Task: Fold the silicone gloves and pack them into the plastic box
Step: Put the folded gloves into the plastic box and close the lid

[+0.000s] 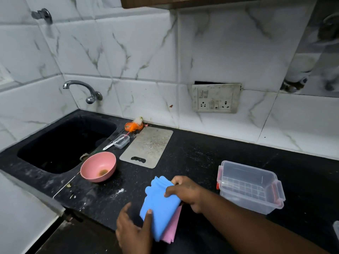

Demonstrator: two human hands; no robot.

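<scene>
Two silicone gloves, a blue glove (159, 208) laid over a pink glove (172, 228), are held together above the near edge of the black table (201, 153). The blue one is gripped along its right side by the right hand (185, 192), whose fingers (169, 194) are clenched over the material with the thumb tucked behind. Its lower left corner is pinched by the left hand (134, 230), the thumb pressed flat on the blue surface and the remaining fingers curled beneath it. The finger end of the blue glove is pointed away from the person, towards a pink bowl (98, 166). Only a strip of the pink glove is seen, along the lower right edge of the blue one. A clear plastic box (249, 186) with red latches is set open and upright on the table to the right of the hands, well apart from the gloves, and nothing is seen inside it. Behind the hands a grey cutting board (146, 146) is laid flat, with a small clear container (121, 141) just beside its left edge. A dark sink (64, 142) is sunk into the left end of the table, below a wall tap (82, 90). A socket plate (215, 98) is fixed to the marble-patterned tiles above.
</scene>
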